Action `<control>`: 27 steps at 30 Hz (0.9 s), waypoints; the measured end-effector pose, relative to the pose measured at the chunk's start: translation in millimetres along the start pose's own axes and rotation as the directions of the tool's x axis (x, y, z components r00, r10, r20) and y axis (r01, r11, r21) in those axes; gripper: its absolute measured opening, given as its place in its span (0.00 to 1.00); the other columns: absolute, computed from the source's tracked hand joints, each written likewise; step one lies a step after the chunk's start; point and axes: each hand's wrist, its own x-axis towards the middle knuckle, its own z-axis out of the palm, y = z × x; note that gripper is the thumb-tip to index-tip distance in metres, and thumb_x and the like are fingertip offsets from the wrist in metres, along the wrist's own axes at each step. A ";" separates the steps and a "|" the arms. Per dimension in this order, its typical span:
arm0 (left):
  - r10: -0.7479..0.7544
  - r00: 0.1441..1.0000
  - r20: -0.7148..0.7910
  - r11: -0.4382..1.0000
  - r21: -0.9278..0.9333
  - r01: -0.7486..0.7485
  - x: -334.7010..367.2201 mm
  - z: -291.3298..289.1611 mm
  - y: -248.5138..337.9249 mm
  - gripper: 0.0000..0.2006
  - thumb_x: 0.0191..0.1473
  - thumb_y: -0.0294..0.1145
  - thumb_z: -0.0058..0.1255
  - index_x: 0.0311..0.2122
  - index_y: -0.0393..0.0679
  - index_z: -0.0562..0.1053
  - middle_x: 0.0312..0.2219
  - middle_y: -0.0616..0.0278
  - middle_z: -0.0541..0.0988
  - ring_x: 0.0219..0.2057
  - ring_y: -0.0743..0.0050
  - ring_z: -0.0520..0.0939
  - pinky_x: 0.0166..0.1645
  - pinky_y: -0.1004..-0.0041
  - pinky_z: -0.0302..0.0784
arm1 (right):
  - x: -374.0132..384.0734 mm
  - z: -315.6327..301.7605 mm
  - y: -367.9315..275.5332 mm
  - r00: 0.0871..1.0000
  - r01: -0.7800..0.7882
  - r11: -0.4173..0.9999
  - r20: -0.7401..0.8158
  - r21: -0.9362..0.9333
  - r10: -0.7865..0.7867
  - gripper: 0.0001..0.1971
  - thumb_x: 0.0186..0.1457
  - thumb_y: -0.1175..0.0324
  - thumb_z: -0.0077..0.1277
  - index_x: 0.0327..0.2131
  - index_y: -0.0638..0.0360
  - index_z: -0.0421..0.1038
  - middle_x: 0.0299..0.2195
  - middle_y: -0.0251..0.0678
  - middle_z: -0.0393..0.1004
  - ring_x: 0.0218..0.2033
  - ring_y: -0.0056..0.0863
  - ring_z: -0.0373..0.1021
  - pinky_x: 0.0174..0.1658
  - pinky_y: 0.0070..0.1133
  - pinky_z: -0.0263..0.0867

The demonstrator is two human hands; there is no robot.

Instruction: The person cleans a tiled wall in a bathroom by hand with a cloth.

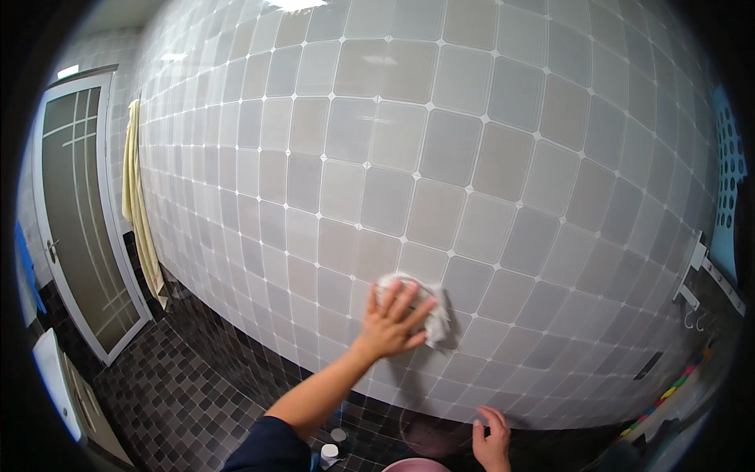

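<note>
A crumpled white cloth (438,321) lies against the grey tiled wall (377,189). My left hand (389,321) presses the cloth to the tiles, its fingers spread over it and its back toward me. Part of the cloth is hidden beneath the palm and fingers. Lower and to the right, my right hand (492,440) is raised near the bottom of the wall with nothing in it, thumb apart from the fingers. Just left of it, a pink basin (417,466) is cut off by the lower edge.
A white-lidded container (329,451) stands below my left forearm. At left are a glazed door (82,204), a hanging yellow towel (135,204) and a white basin edge (55,385) above dark tiled floor (177,393). A hook rack (692,267) juts from the right.
</note>
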 end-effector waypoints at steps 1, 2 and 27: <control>-0.054 0.998 -0.011 0.998 0.007 0.055 0.2 -3.9 -19.4 0.34 0.46 0.62 0.47 0.59 0.63 0.64 0.64 0.53 0.51 0.65 0.46 0.48 0.64 0.40 0.35 | -4.6 9.7 -0.7 0.999 0.028 1.000 0.026 -0.007 -0.027 0.13 0.55 0.67 0.49 0.42 0.64 0.72 0.42 0.51 0.73 0.45 0.48 0.68 0.50 0.33 0.64; -0.105 0.994 -0.021 0.994 0.017 0.105 6.7 -10.2 -40.0 0.35 0.47 0.62 0.47 0.59 0.59 0.64 0.64 0.50 0.50 0.65 0.44 0.47 0.64 0.41 0.36 | -8.7 19.8 -2.0 0.997 0.057 0.998 0.050 -0.008 -0.057 0.13 0.55 0.68 0.49 0.41 0.64 0.72 0.42 0.50 0.73 0.45 0.48 0.68 0.50 0.33 0.64; 0.021 0.973 0.229 0.999 -0.036 -0.013 -64.7 -17.9 1.2 0.34 0.42 0.50 0.57 0.59 0.66 0.63 0.63 0.57 0.53 0.65 0.53 0.50 0.63 0.39 0.41 | -109.1 12.7 -25.9 0.985 -0.067 0.997 0.159 0.044 0.059 0.09 0.55 0.72 0.48 0.38 0.63 0.74 0.35 0.48 0.76 0.39 0.46 0.72 0.42 0.31 0.69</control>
